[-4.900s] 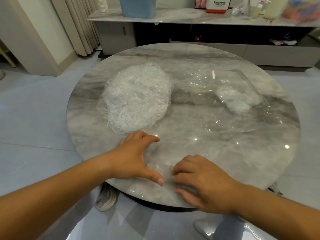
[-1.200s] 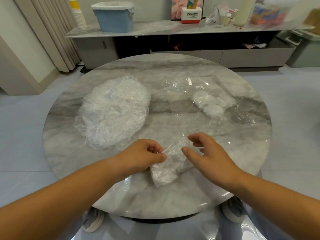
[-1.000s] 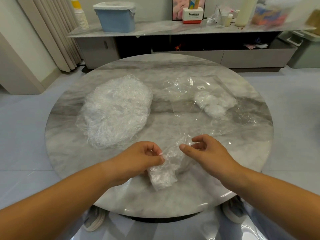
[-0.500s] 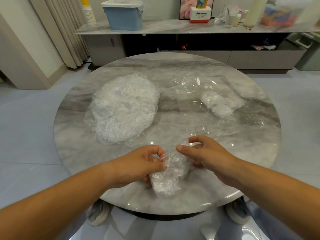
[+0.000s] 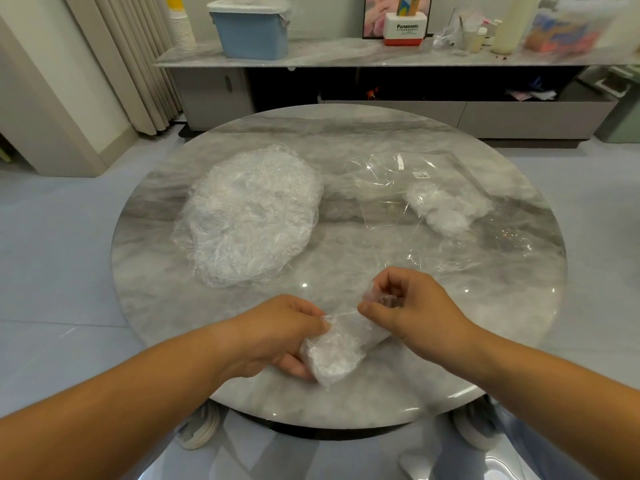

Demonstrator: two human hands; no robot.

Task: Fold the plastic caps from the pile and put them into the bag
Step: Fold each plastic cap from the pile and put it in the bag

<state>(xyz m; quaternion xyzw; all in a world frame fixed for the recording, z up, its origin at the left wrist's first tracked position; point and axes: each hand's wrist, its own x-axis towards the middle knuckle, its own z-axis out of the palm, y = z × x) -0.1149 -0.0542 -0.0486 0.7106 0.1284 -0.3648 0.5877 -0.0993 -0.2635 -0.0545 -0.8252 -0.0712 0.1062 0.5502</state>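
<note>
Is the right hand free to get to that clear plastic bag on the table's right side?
Probably yes: the clear plastic bag lies beyond the right hand, with only bare marble table between. The hand is busy, pinching the crumpled clear plastic cap that the left hand also grips.

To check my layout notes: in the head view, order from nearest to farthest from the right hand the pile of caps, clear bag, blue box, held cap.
1. Held cap, pinched by the right hand.
2. Clear bag, just ahead, right side.
3. Pile of caps, ahead left.
4. Blue box, far shelf.
</note>
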